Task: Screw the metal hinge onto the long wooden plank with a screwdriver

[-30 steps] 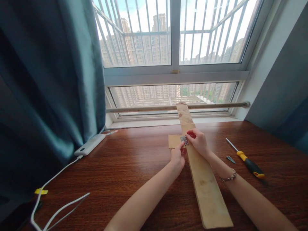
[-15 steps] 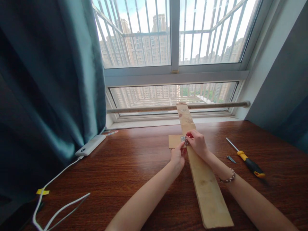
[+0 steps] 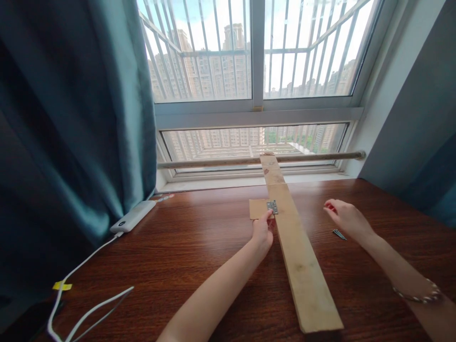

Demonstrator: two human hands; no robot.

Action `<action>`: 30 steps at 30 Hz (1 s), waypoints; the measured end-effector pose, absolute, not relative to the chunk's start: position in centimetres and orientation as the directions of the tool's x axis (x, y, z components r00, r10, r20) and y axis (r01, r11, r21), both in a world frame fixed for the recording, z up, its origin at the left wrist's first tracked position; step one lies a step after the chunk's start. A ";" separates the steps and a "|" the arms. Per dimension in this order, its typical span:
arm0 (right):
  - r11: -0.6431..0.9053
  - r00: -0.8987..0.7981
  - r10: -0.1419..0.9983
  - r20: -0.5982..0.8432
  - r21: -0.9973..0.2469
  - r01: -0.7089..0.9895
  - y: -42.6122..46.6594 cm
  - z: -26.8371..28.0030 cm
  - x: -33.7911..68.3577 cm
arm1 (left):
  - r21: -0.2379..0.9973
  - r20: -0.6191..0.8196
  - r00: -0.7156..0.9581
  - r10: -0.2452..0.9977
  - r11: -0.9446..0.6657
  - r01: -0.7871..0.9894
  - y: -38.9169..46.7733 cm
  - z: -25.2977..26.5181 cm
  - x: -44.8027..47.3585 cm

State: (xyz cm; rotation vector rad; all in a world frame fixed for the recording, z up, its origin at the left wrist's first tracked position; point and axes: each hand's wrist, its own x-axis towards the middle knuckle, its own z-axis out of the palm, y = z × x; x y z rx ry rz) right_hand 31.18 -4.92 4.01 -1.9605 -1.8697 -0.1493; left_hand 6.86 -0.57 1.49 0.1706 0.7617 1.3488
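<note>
While your left hand (image 3: 262,233) alone clamps the hinge (image 3: 272,206), your right hand (image 3: 348,219) has withdrawn, half-curled, contents unclear.

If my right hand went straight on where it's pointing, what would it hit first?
Most likely the long wooden board, toward its far end, though how high the right hand is above the table is hard to judge, so it might pass over.
</note>
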 end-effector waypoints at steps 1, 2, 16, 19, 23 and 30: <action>-0.073 0.112 0.945 0.308 -0.133 0.988 -5.8 2.8 33.0 | 0.527 -0.397 0.021 0.917 0.247 -0.813 -0.6 1.5 6.9; -0.119 0.128 0.953 0.274 -0.049 0.992 -6.8 1.4 34.7 | 0.526 -0.399 0.020 0.917 0.246 -0.814 -0.6 1.6 6.9; -0.028 0.389 0.921 0.008 -0.996 0.086 -9.2 2.5 36.0 | 0.519 -0.387 0.019 0.922 0.235 -0.822 -0.5 1.3 7.0; 0.140 0.331 0.943 0.047 -0.955 -0.262 -8.3 7.9 32.8 | 0.524 -0.386 0.011 0.922 0.229 -0.820 -0.4 1.0 7.0; 0.294 0.297 0.940 0.166 -0.835 -0.466 -7.0 13.5 28.4 | 0.523 -0.381 0.023 0.924 0.236 -0.819 -0.3 0.4 7.1; 0.367 0.235 0.927 0.293 -0.837 -0.405 -4.5 16.9 21.5 | 0.511 -0.385 0.016 0.923 0.228 -0.829 -0.7 0.8 7.1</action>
